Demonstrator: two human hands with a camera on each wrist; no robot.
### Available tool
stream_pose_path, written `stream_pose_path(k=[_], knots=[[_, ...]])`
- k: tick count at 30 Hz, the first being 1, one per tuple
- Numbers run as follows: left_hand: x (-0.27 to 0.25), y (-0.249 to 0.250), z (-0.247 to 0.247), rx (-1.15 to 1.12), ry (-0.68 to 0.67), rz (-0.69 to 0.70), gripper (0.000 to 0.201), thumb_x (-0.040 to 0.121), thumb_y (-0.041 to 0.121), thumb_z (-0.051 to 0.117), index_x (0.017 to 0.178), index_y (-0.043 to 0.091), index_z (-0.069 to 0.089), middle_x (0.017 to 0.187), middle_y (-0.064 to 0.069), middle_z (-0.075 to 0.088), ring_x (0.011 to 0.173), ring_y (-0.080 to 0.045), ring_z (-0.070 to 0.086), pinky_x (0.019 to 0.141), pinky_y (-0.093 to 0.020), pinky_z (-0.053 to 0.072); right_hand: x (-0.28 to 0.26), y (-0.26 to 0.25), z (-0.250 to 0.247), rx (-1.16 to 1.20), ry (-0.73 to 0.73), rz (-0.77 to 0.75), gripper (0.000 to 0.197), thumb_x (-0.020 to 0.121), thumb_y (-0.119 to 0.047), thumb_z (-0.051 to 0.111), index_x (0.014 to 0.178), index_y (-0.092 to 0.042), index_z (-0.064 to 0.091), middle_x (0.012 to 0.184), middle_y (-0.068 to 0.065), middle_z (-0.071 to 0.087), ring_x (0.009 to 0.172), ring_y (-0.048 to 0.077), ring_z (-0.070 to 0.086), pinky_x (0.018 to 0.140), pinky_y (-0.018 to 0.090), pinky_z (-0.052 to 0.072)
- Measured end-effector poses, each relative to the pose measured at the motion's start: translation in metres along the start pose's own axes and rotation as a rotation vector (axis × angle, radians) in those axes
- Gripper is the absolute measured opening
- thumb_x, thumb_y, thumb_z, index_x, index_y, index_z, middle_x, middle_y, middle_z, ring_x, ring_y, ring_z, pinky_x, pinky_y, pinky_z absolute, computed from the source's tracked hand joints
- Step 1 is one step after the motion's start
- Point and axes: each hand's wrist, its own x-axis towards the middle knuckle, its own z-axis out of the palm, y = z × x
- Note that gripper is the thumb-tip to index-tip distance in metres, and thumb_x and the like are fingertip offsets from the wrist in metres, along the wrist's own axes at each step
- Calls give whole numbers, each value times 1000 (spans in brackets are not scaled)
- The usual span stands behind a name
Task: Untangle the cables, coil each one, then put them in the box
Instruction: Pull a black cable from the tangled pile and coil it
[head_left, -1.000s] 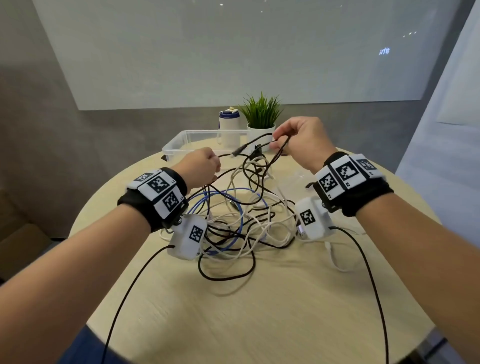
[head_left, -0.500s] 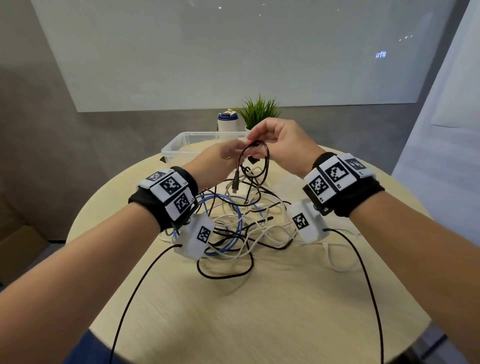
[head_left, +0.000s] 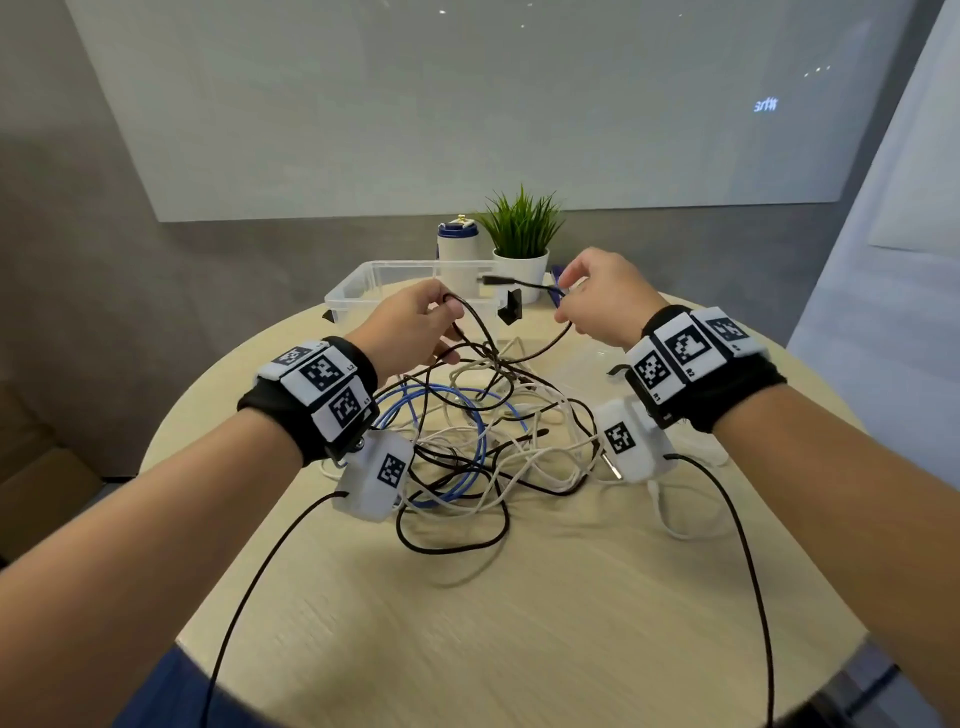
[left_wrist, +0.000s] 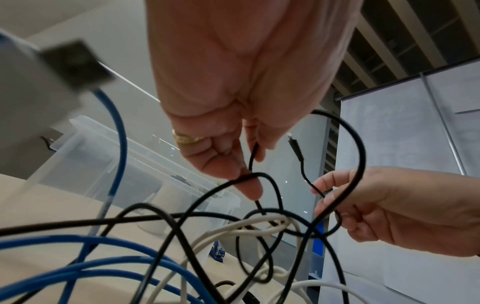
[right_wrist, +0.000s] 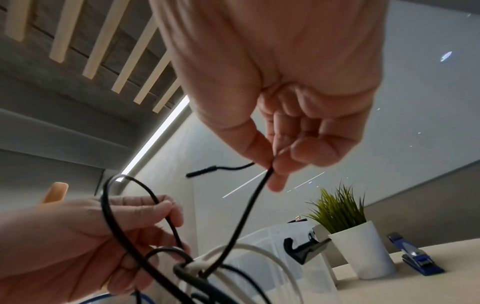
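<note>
both hands are up over the round wooden table (head_left: 519, 649), working at a tangle of cables that lies in the middle of it. the right hand (head_left: 602, 296) pinches a black cable (head_left: 524, 358) between thumb and forefinger close to its end, so the short tail with the plug (head_left: 493, 280) sticks out level toward the left, above the far side of the table; the wrist view shows the same pinch, with the other fingers (right_wrist: 311, 148) curled in behind it. from that pinch the black cable drops in a slack curve down to the heap. the left hand (head_left: 415, 327) grasps a loop of black cable, fingers curled round it and the loop arching up over the knuckles before it runs down into the pile; whether it is the same cable as the one in the right hand i cannot tell, the strands cross too much. under the hands the heap is still knotted: a blue cable (head_left: 478, 441) in wide rings, white cables (head_left: 550, 457) threaded through it, more black loops spilling toward the near edge. the clear plastic box (head_left: 358, 291) stands at the far edge of the table beyond the left hand, with a black clip (head_left: 509, 306) on its right end. behind it are a white and blue bottle (head_left: 457, 241) and a small green plant in a white pot (head_left: 522, 244), and a blue clip (right_wrist: 415, 259) lies on the table beside the pot.
</note>
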Motion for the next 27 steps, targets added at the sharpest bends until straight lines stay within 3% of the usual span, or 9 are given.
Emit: stream_pose_path(k=[5, 7, 10, 13, 16, 18, 21, 24, 27], knots=[[3, 0, -3, -48, 23, 6, 28, 101, 23, 38, 82, 22, 59, 86, -10, 65, 67, -15, 67, 63, -24, 47, -12, -1, -1, -52, -297, -105, 33, 80, 10, 60, 72, -22, 63, 74, -1, 63, 71, 16, 59, 71, 28, 55], [4, 1, -4, -41, 70, 27, 27, 100, 21, 41, 82, 23, 61, 75, -3, 64, 61, -9, 64, 59, -22, 45, -13, 0, 0, -130, -305, -103, 30, 80, 7, 62, 72, -22, 65, 74, -3, 63, 80, 17, 63, 78, 29, 55], [2, 5, -9, -138, 84, 69, 25, 100, 13, 41, 84, 18, 61, 66, 1, 64, 60, -6, 64, 60, -21, 48, -13, 3, 1, -168, -289, -55, 24, 84, -1, 57, 72, -18, 69, 77, 1, 67, 86, 17, 66, 69, 26, 52], [0, 10, -14, -277, 54, 40, 30, 95, -3, 36, 95, 10, 63, 84, -8, 67, 74, -11, 68, 69, -21, 52, -12, 5, 2, -162, -269, -42, 13, 84, -14, 64, 82, -7, 74, 77, 3, 67, 83, 20, 64, 67, 26, 50], [-2, 16, -17, -392, 45, 4, 27, 93, 2, 38, 100, 5, 65, 91, -12, 68, 85, -20, 66, 77, -26, 51, -14, 4, 5, -248, -304, -60, 16, 86, -18, 64, 91, -7, 74, 82, 0, 64, 78, 15, 57, 60, 23, 45], [-4, 17, -16, -344, 46, 54, 22, 96, 10, 46, 104, 4, 66, 91, -8, 69, 85, -16, 67, 79, -24, 52, -14, 3, 8, -277, -359, -89, 19, 87, -17, 60, 98, -9, 74, 94, 1, 68, 90, 16, 60, 76, 27, 49], [-4, 14, -17, -205, 44, 169, 23, 96, 0, 46, 105, 4, 67, 92, -2, 69, 81, -5, 67, 76, -17, 53, -12, 1, 12, -255, -379, -147, 21, 89, -13, 56, 104, -16, 71, 98, -3, 65, 98, 14, 59, 87, 25, 46], [-6, 16, -18, -248, -6, 237, 28, 96, -5, 42, 98, 12, 64, 91, -2, 69, 78, -3, 68, 75, -17, 52, -7, -2, 17, -133, -266, -181, 27, 90, -18, 59, 117, -20, 61, 100, -2, 63, 93, 13, 58, 81, 25, 45], [-10, 19, -18, -337, -44, 309, 28, 96, -4, 43, 99, 16, 61, 88, 3, 73, 84, -6, 68, 77, -18, 52, -3, -9, 20, -52, -248, -229, 39, 93, -23, 57, 131, -23, 52, 85, -6, 57, 77, 8, 54, 70, 23, 40]])
